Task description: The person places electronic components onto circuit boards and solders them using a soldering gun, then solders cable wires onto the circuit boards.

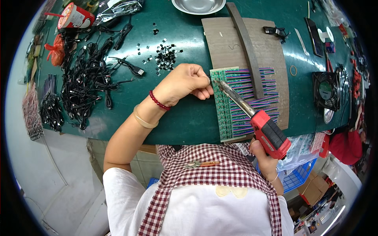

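My right hand (264, 160) grips the handle of a red and black soldering gun (271, 133). The gun's metal barrel slants up and left, its tip over the upper end of a panel of small green circuit boards (223, 114). Beside that same end, my left hand (189, 81) is closed in a pinch, fingers curled; whatever it holds is hidden. Striped multicolour ribbon wires (241, 111) run rightward from the boards in rows. A dark straight bar (245, 47) lies across the wires, and a brownish sheet (220, 43) is underneath.
Small black connectors (166, 56) lie scattered left of the sheet. Tangled black cables (84, 76) cover the table's left side. A metal bowl (199, 5) stands at the far edge, a red-and-white cup (77, 18) far left. Rightward are a black fan (326, 89) and a phone (314, 37).
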The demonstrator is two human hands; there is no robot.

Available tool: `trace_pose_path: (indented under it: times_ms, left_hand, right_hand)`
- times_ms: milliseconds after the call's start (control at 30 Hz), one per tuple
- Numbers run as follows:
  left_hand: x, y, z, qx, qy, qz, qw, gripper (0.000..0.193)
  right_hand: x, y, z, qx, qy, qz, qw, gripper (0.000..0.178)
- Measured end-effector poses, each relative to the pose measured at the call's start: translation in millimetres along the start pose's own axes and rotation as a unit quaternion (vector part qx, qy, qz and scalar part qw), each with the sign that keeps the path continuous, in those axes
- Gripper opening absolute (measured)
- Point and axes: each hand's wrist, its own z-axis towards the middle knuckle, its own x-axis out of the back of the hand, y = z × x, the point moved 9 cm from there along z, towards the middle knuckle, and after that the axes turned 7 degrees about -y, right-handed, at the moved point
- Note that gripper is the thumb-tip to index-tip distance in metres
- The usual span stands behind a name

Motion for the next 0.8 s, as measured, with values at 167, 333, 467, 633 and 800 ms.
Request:
trace_pose_path:
  times_ms: [167, 333, 467, 633, 800]
  left_hand:
    - [0, -1, 0, 0.000, 0.003, 0.000, 1.000, 0.007]
    - [0, 0, -1, -0.006, 0.007, -0.004, 1.000, 0.006]
    - [0, 3, -5, -0.005, 0.005, 0.001, 1.000, 0.008]
    - [16, 43, -23, -0.015, 0.075, 0.299, 0.951, 0.014]
    - [30, 92, -36, -0.240, 0.348, 0.633, 0.649, 0.011]
  right_hand:
    - [3, -8, -3, 0.055, 0.020, 0.037, 0.998, 0.024]
    - [0, -6, -3, 0.055, 0.006, 0.006, 0.998, 0.030]
    - [0, -8, -5, 0.090, 0.016, -0.004, 0.996, 0.032]
    - [15, -5, -10, 0.050, 0.072, 0.066, 0.994, 0.038]
    - [17, -15, -6, 0.054, 0.083, 0.095, 0.991, 0.038]
